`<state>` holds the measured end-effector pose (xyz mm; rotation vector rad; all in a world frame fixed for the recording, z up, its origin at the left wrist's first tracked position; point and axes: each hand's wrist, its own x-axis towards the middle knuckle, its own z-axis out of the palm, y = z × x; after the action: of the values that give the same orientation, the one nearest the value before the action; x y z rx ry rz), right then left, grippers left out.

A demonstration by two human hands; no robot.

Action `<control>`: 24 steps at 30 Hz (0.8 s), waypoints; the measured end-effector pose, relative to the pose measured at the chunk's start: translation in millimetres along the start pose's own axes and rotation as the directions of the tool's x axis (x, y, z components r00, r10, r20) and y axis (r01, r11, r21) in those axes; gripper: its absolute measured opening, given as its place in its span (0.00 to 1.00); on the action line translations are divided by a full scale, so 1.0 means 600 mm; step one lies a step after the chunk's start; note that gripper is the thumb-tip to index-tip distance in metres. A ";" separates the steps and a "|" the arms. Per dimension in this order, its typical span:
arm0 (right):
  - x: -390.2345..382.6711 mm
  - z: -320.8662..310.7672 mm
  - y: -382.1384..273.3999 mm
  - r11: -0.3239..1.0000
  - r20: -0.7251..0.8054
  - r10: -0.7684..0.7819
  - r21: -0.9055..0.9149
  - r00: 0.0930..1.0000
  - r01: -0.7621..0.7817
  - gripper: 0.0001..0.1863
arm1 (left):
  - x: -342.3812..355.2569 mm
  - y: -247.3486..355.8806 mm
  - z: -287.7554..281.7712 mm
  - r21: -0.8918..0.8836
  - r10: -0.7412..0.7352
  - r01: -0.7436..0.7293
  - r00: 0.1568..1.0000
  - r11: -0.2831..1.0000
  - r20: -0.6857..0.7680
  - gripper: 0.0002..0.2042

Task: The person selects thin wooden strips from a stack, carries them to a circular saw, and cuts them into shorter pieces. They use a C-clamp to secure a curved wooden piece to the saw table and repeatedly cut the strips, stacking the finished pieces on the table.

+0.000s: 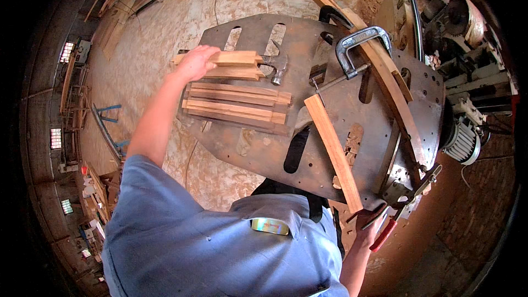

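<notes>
My left hand [197, 63] is closed over the near-left end of a notched wooden strip [239, 56] at the far left of the metal table [264, 157]. A second notched strip [237, 72] lies right beside it. Several more strips [236, 104] are lined up nearer to me. At the table's near right edge is my right hand [365, 221], beside the lower end of a loose wooden strip [334, 151] and a red-handled clamping tool [383, 235]. A dark handle crosses that hand and its fingers are mostly hidden.
A claw hammer [278, 69] lies beside the strips. A C-clamp [357, 44] sits over a long curved wooden piece [393, 88] along the table's right side. Slots and holes pierce the tabletop. Machinery with a finned motor [463, 142] stands at right.
</notes>
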<state>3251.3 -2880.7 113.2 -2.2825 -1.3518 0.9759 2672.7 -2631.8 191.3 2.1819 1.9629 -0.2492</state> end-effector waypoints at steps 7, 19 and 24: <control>0.006 0.015 0.030 0.735 0.169 0.132 0.645 0.977 -0.211 0.20 | -0.006 -0.002 0.017 -0.094 0.078 -0.074 0.996 0.993 0.039 0.23; 0.010 0.014 0.004 0.967 0.058 0.167 0.186 0.984 -0.175 0.11 | -0.223 0.209 0.114 0.031 0.100 -0.095 0.965 0.995 -0.241 0.31; 0.008 0.024 0.022 0.942 -0.051 0.028 0.335 0.998 -0.009 0.13 | -0.250 0.194 0.175 0.064 0.090 -0.072 0.925 0.995 -0.369 0.28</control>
<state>3251.4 -2884.4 93.1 -2.0522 -1.0502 1.0502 2772.8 -2814.5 131.5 2.4854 2.0575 0.1445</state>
